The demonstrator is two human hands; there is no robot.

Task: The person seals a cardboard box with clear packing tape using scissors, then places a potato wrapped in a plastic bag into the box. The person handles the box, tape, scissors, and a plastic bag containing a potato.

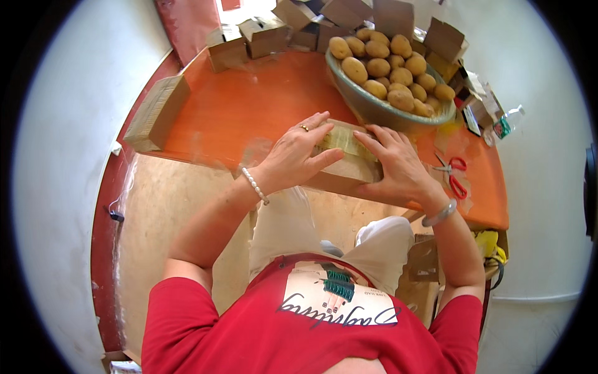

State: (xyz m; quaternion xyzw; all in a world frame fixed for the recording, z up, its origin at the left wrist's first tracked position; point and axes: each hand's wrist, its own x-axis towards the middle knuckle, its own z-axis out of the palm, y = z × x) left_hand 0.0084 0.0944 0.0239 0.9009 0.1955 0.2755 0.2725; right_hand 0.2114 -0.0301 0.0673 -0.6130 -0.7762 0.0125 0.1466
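Note:
A small, flat cardboard box (352, 168) lies at the near edge of the orange table, with yellowish clear tape (344, 139) across its top. My left hand (300, 153) holds its left end, the thumb stretched over the lid and the fingers along the far side. At the opposite end, my right hand (398, 163) wraps around the corner, fingers on top and thumb by the near side. The palms and fingers partly hide both ends. Just beyond the box sits a pale green-blue basin (361, 96) heaped with several potatoes (378, 67).
Red-handled scissors (456, 176) lie right of my right hand. A cardboard piece (159, 113) stands at the table's left end. Open cardboard boxes (265, 36) line the back edge. A plastic bottle (507, 123) and a phone-like dark object (471, 120) are at the right.

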